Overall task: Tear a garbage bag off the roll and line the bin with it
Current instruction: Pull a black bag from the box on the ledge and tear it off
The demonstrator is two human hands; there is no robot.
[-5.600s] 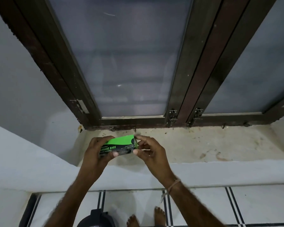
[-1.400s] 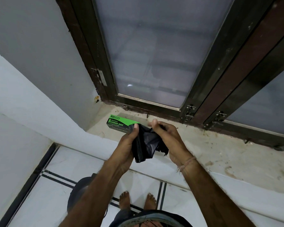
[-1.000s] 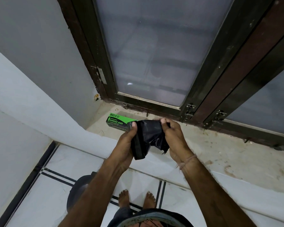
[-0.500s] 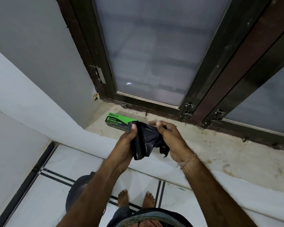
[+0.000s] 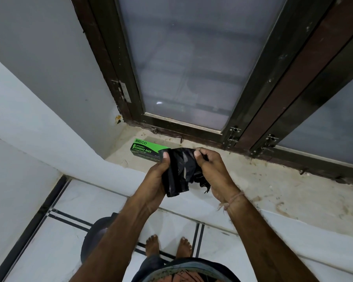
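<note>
Both hands are closed on a crumpled black garbage bag [image 5: 179,171] held above the edge of the window sill [image 5: 273,186]. The left hand [image 5: 155,186] pinches the bag's upper left edge, thumb pressed on top and fingers wrapped behind. The right hand [image 5: 214,171] grips the upper right part, fingertips curled into the plastic; a thread band circles that wrist. The bag hangs bunched between the two hands, its lower edge ragged and loose. Just behind the left thumb, a green and black garbage bag box [image 5: 145,149] lies flat on the sill near the window frame [image 5: 192,129]. Below, on the tiled floor [image 5: 55,251], a dark bin [image 5: 94,239] stands beside the person's bare feet, mostly hidden by the left forearm; its contents cannot be seen.
</note>
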